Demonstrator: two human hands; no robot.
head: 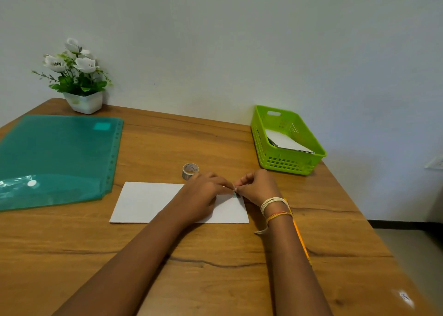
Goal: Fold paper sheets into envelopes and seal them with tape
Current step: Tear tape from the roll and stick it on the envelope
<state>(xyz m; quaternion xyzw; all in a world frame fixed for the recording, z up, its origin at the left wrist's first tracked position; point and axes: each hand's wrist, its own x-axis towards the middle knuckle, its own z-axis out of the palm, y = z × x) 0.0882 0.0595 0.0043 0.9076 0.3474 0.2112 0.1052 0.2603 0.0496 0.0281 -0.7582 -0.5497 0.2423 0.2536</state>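
Fingers [231, 186] of your left hand [203, 191] and right hand [256, 186] pinch a small tape piece [236, 194] over the folded paper [148, 203] flat on the worktop [215, 267], likely positioning it to seal, tape roll [190, 170] parked just behind.

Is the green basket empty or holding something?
Holding something: white folded paper lies inside the green basket, leaning against its left wall.
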